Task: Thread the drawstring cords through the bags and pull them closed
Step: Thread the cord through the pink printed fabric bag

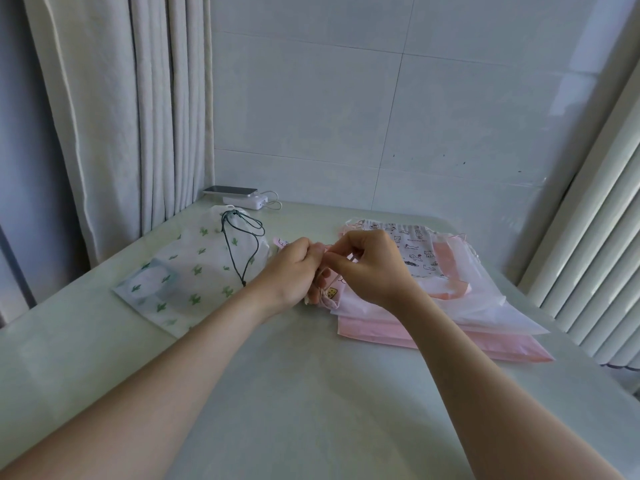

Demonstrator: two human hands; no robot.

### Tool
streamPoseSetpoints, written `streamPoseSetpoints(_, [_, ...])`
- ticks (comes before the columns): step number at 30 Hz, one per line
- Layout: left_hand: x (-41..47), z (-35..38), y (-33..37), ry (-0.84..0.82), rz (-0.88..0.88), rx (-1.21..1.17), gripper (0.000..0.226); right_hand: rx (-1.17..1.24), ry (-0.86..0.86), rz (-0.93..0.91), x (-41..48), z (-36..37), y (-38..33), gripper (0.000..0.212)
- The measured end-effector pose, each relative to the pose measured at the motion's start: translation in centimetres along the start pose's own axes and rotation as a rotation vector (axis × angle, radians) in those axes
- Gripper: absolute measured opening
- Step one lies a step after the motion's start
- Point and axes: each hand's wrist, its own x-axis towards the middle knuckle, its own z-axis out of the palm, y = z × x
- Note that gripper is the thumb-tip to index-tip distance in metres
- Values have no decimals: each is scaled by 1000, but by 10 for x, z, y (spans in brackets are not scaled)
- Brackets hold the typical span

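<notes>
My left hand [294, 270] and my right hand [372, 268] meet over the table's middle. Between them is a small pink printed bag [329, 296], mostly hidden by the fingers. The left hand grips the bag's gathered top. The right hand pinches a thin pale cord [323, 292] at that top. To the left lies a white bag with green cactus print [194, 275], its dark green cord [239, 237] threaded and its mouth gathered. Behind my right hand lies a white bag with cat print [419, 251].
Under and right of my hands lies a stack of pink and translucent white flat bags [485, 317]. A phone on a white power bank [242, 197] sits at the table's back left. Curtains hang on the left, a radiator stands on the right.
</notes>
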Motion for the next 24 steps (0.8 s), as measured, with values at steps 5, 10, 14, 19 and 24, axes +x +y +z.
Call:
streamPoseSetpoints(5, [1, -6, 0, 15, 44, 5, 32, -41, -75, 77, 0, 5, 4, 27])
streamPoseSetpoints(10, [1, -12, -4, 16, 97, -20, 25, -56, -93, 83, -1, 9, 7, 19])
streamPoseSetpoints(14, [0, -23, -4, -8, 82, -22, 9, -41, -69, 43, 0, 5, 9, 13])
streamPoseSetpoints(19, [0, -27, -3, -40, 64, 88, 6, -125, -33, -25, -2, 8, 9, 12])
streamPoseSetpoints(24, [5, -28, -4, 7, 23, 264, 14, -290, -33, -86, -4, 5, 10, 19])
